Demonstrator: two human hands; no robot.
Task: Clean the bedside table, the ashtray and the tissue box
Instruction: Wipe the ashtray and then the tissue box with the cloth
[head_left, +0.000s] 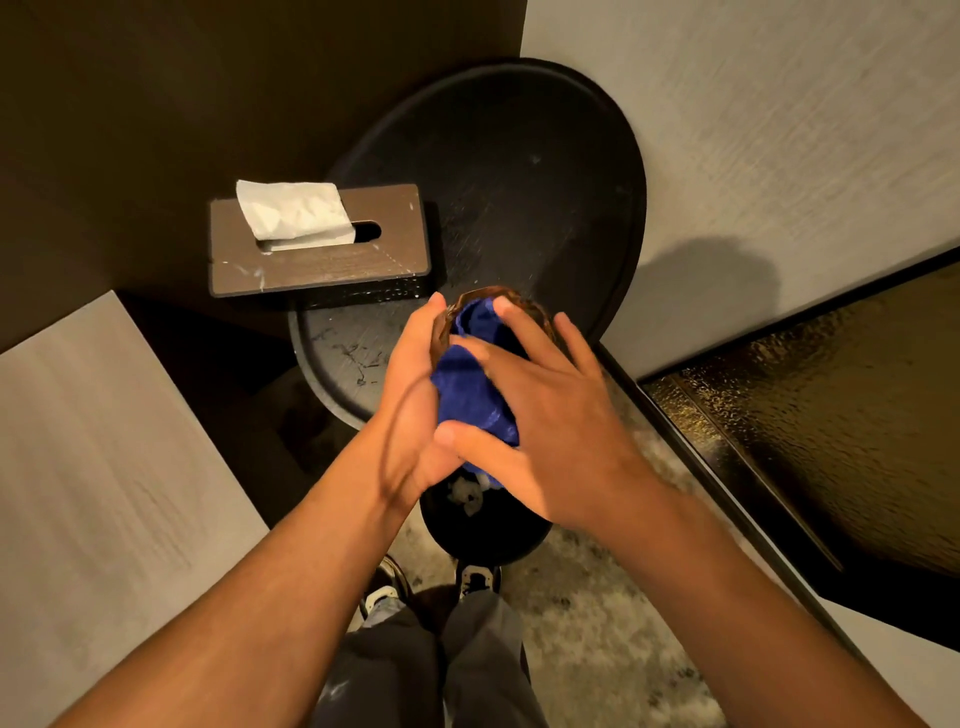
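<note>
Blue cloth (475, 400) in one amber ashtray (470, 306) (two hands).

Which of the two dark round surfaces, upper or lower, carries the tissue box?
The upper, larger bedside table: the tissue box overhangs its left edge. The lower one holds only white specks.

Most of the ashtray (488, 306) is hidden: only an amber rim shows above the blue cloth (475, 379) stuffed into it, and the left hand (415, 395) and right hand (540, 415) cover its sides. The right hand's fingertips (506, 306) are smeared by motion. The near edge of the table (332, 358) disappears behind the wrists. A dark round bin (483, 535) below is half covered by the forearms; the pale scraps (465, 493) inside are perhaps crumpled tissue. Both forearms run off the bottom edge.
</note>
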